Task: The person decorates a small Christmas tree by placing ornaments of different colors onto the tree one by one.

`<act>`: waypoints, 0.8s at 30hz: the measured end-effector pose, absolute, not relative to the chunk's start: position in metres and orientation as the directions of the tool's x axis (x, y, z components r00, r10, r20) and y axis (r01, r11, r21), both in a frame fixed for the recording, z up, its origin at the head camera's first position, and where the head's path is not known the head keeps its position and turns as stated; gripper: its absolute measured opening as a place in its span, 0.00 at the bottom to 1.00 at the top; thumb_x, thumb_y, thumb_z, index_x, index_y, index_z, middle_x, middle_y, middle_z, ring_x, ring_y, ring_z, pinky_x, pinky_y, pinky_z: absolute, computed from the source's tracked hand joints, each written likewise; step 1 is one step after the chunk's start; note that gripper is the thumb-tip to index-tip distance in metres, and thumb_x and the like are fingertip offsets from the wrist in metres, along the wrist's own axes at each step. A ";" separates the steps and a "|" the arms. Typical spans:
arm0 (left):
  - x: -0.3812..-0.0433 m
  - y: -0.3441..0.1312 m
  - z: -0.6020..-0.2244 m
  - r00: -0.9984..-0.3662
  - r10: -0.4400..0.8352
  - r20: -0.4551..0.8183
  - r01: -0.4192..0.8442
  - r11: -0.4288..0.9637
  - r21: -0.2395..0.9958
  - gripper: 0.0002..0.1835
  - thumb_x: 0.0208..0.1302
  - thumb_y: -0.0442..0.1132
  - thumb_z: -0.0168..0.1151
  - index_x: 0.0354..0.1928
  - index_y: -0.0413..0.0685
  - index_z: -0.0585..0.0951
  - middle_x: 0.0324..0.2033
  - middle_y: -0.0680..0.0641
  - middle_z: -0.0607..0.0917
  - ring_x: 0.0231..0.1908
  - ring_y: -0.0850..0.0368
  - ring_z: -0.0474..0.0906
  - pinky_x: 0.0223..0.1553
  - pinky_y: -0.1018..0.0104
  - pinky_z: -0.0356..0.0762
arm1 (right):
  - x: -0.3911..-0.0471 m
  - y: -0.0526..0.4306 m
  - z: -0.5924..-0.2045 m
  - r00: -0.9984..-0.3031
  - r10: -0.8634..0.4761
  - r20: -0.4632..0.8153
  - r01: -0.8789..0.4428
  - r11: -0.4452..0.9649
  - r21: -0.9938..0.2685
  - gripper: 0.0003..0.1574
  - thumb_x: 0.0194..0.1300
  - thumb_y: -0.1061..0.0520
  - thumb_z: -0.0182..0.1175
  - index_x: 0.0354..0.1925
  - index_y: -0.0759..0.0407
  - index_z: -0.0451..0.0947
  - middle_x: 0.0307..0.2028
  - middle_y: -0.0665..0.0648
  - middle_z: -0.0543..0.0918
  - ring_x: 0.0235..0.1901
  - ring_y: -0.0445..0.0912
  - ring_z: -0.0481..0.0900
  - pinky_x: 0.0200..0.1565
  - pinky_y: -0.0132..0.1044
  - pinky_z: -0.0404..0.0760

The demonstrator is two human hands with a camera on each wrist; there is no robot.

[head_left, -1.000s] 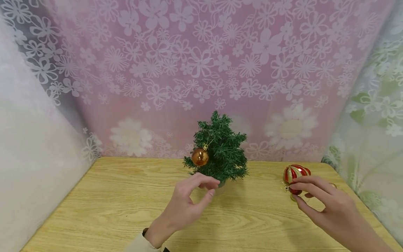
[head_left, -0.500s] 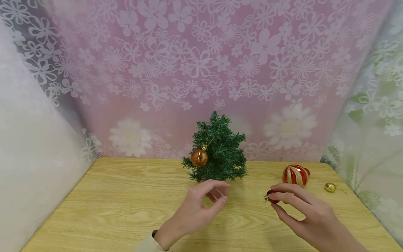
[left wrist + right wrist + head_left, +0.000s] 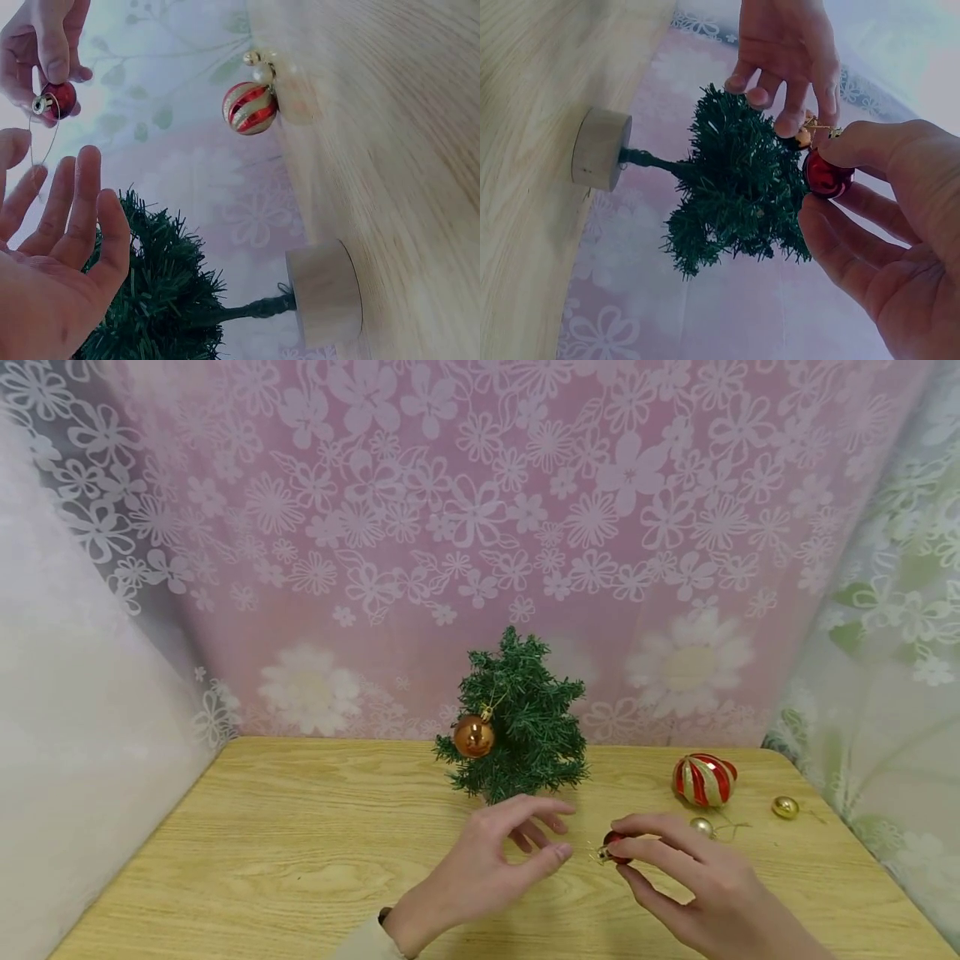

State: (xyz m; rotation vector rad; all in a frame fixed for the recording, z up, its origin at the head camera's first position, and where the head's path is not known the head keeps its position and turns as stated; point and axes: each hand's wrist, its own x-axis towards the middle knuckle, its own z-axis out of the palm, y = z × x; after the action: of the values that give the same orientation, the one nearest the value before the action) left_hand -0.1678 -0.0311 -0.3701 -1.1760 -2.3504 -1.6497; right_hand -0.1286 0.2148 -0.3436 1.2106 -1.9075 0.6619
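My right hand [image 3: 693, 877] pinches a small red bauble [image 3: 829, 174] between thumb and fingers, held above the table. The bauble has a gold cap with a thin loop of string, seen in the left wrist view beside my left fingers. My left hand [image 3: 502, 860] is in front of the tree with fingers loosely spread, holding nothing; whether it touches the string I cannot tell. Behind the hands stands a small green Christmas tree [image 3: 525, 718] on a round pale wooden base [image 3: 324, 294]. A shiny copper bauble [image 3: 474, 737] hangs on its left side.
On the right of the wooden table [image 3: 300, 827] lie a red and gold striped bauble [image 3: 705, 780], a small gold bauble [image 3: 785, 807] and a pale gold bauble [image 3: 702, 827] with string. A floral curtain [image 3: 487, 527] hangs behind the table.
My right hand has lifted the red bauble away from the other baubles and carried it left, toward the middle. My left hand has shifted right and slightly nearer, its fingers still spread.
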 end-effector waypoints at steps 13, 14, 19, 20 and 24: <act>-0.166 -0.030 -0.375 -0.717 0.440 0.541 0.641 0.112 0.759 0.05 0.76 0.43 0.60 0.44 0.58 0.84 0.38 0.55 0.87 0.36 0.69 0.81 0.40 0.70 0.84 | -0.129 0.208 -0.357 -0.334 -0.477 0.813 -0.898 0.424 -0.120 0.15 0.77 0.48 0.54 0.38 0.55 0.80 0.40 0.51 0.78 0.37 0.33 0.75 0.35 0.17 0.74; -0.166 -0.029 -0.375 -0.704 0.434 0.562 0.659 0.107 0.744 0.04 0.76 0.42 0.60 0.44 0.57 0.84 0.37 0.54 0.87 0.35 0.69 0.81 0.39 0.70 0.84 | -0.128 0.208 -0.358 -0.359 -0.479 0.801 -0.890 0.433 -0.140 0.14 0.77 0.48 0.54 0.38 0.53 0.80 0.39 0.49 0.78 0.36 0.32 0.74 0.34 0.17 0.74; -0.166 -0.025 -0.377 -0.643 0.425 0.637 0.729 0.087 0.679 0.04 0.76 0.39 0.59 0.43 0.53 0.83 0.35 0.51 0.87 0.33 0.69 0.83 0.37 0.72 0.84 | -0.126 0.209 -0.360 -0.483 -0.475 0.735 -0.843 0.479 -0.245 0.11 0.76 0.45 0.53 0.37 0.45 0.76 0.34 0.38 0.75 0.29 0.27 0.71 0.32 0.14 0.72; -0.166 -0.024 -0.378 -0.629 0.424 0.652 0.744 0.086 0.662 0.05 0.76 0.39 0.58 0.43 0.52 0.83 0.34 0.51 0.87 0.33 0.69 0.83 0.37 0.73 0.83 | -0.125 0.208 -0.360 -0.510 -0.470 0.720 -0.830 0.488 -0.270 0.11 0.77 0.44 0.53 0.37 0.44 0.76 0.33 0.37 0.75 0.28 0.26 0.71 0.31 0.15 0.72; -0.165 -0.022 -0.378 -0.597 0.421 0.682 0.774 0.079 0.628 0.06 0.76 0.39 0.57 0.43 0.49 0.83 0.34 0.50 0.87 0.32 0.69 0.84 0.36 0.75 0.82 | -0.126 0.207 -0.361 -0.550 -0.432 0.714 -0.801 0.514 -0.306 0.07 0.76 0.47 0.58 0.41 0.47 0.78 0.31 0.36 0.75 0.26 0.26 0.70 0.29 0.16 0.71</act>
State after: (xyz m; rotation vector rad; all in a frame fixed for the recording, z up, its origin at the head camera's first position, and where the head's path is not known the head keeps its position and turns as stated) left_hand -0.1648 -0.0220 -0.3785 -1.1895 -2.0400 -1.5244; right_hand -0.1263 0.2070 -0.3615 1.0030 -2.1901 0.8506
